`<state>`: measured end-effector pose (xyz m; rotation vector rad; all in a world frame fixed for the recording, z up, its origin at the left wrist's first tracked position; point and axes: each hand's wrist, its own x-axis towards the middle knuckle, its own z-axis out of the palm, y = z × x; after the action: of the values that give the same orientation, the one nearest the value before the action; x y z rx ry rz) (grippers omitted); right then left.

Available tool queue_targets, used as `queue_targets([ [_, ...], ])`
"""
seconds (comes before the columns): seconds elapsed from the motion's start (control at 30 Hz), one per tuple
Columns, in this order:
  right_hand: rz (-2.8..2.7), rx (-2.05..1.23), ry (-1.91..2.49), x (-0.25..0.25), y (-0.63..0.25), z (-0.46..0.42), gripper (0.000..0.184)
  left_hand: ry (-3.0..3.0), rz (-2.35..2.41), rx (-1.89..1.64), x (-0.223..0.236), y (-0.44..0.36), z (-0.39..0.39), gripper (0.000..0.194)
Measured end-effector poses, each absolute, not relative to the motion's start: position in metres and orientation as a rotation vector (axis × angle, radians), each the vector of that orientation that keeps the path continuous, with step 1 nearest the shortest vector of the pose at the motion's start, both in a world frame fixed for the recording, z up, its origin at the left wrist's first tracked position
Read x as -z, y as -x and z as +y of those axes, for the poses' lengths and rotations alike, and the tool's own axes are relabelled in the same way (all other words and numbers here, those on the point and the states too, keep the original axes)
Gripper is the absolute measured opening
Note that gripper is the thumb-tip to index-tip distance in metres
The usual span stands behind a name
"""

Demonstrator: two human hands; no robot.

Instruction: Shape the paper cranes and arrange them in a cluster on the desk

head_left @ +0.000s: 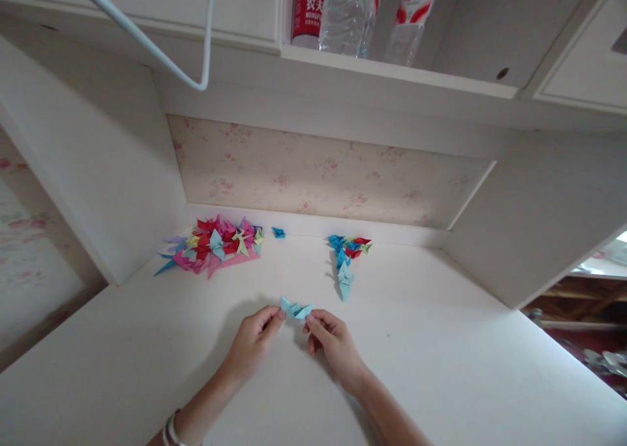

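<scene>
A light blue origami crane (296,311) is stretched between my two hands, just above the white desk (421,374). My left hand (258,332) pinches its left tip between thumb and forefinger. On the other side, my right hand (329,339) pinches the right tip, its remaining fingers curled under. Beyond my hands, to the right, lies a small group of folded cranes (341,256) in blue, red, green and light blue. A larger heap of colourful paper cranes (218,245) sits at the back left. One small blue folded paper piece (279,232) lies alone between these groups.
A flowered back panel (304,172) and white side walls enclose the desk. Overhead, a shelf (392,74) holds several plastic bottles (343,15). A pale curved rod or cable (147,44) hangs at the upper left.
</scene>
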<state>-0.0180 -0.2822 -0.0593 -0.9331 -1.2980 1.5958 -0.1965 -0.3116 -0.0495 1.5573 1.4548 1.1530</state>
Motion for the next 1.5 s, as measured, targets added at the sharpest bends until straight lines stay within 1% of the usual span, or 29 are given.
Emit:
queue_targets([
  [0.33, -1.337, -1.602, 0.905, 0.06, 0.015, -0.283, 0.04, -1.544, 1.368, -1.177, 0.041, 0.196, -0.314, 0.038],
  [0.57, -1.45, -1.212, 1.063, 0.072, 0.015, -0.283, 0.04, -1.547, 1.373, -1.165, 0.047, 0.191, -0.312, 0.037],
  [0.73, -1.48, -1.1, 1.071, 0.071, 0.014, -0.284, 0.037, -1.561, 1.406, -1.15, 0.053, 0.19, -0.309, 0.038],
  [0.93, -1.511, -1.112, 1.09, 0.07, 0.013, -0.283, 0.035, -1.539, 1.45, -1.18, 0.056, 0.192, -0.305, 0.037],
  [1.27, -1.317, -1.267, 1.043, 0.073, 0.016, -0.28, 0.043, -1.565, 1.511, -1.131, 0.058, 0.193, -0.305, 0.039],
  [1.5, -1.286, -1.3, 1.086, 0.066, 0.016, -0.278, 0.042, -1.573, 1.506, -1.095, 0.056, 0.192, -0.306, 0.039],
])
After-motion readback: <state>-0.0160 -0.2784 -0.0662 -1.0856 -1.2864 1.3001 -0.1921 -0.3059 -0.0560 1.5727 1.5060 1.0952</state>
